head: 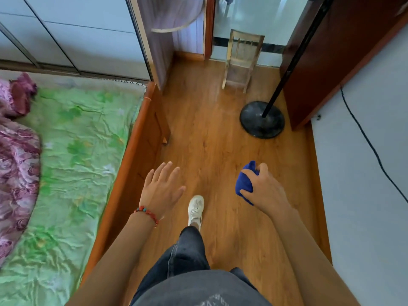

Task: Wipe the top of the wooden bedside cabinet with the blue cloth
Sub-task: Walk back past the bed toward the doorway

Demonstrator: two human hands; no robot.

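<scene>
My right hand [263, 188] grips the blue cloth [245, 181] bunched into a ball, ready for wiping, well short of the fan base [261, 120]. My left hand [161, 188] hangs with fingers spread, holding nothing, nearer the bed frame [132, 155]. No bedside cabinet shows.

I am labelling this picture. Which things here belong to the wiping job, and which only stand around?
For the job:
blue cloth, bunched in the right hand
left hand, open, holding nothing

Only around:
bed
fan base
small wooden chair

The bedside cabinet is not in view.
</scene>
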